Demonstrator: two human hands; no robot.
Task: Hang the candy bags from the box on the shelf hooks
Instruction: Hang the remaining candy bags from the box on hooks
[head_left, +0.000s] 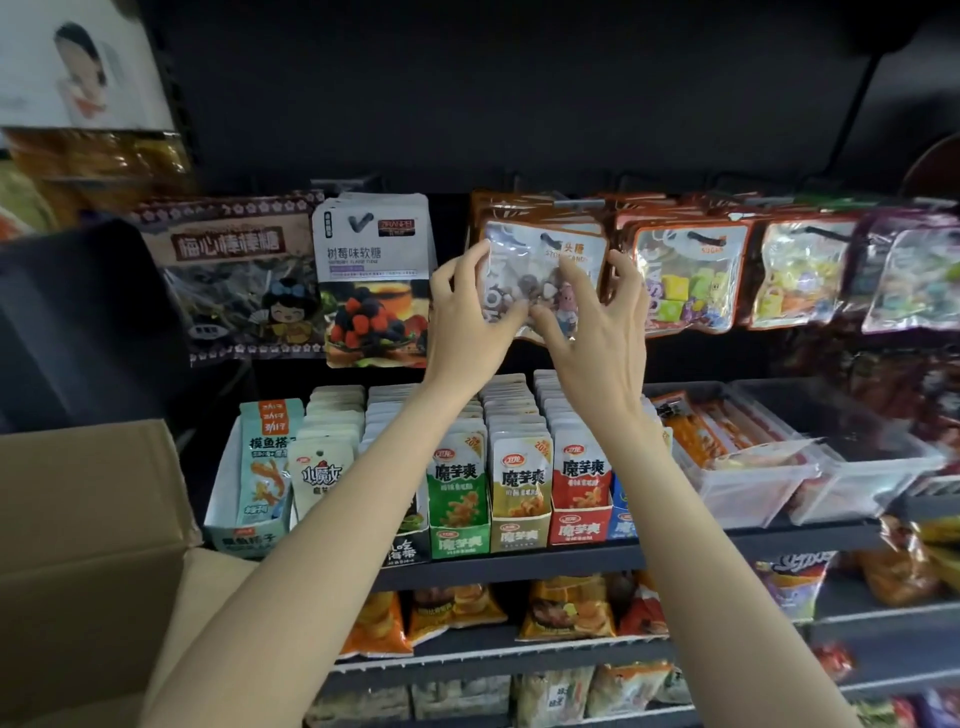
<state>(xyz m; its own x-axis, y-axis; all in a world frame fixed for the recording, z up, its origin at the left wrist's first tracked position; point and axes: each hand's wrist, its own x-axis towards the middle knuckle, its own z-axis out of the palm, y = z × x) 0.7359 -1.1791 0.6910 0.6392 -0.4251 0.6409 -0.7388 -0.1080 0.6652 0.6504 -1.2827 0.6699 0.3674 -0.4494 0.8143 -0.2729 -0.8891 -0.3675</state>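
Nearest, at the lower left, the open cardboard box stands with its flaps up; its inside is out of view. Both bare forearms rise from the bottom edge past the shelf that carries rows of upright snack packets in green, yellow and red display cartons, with clear plastic tubs of orange packets to their right.

Higher up, the left hand and the right hand meet on a clear candy bag with an orange-brown border, which sits at the front of a stack of like bags on the hanging row. The left hand pinches the bag's left side between thumb and fingers; the right hand has its thumb and forefinger on the lower front and its other fingers spread along the right edge. Whether the bag's top hole is on a hook I cannot tell, since the hook is hidden in the dark.

Just left of it hangs a white berry gummy bag, and further left a brown lollipop bag. To the right hang bags of coloured cube candy. Behind all stands the black back panel
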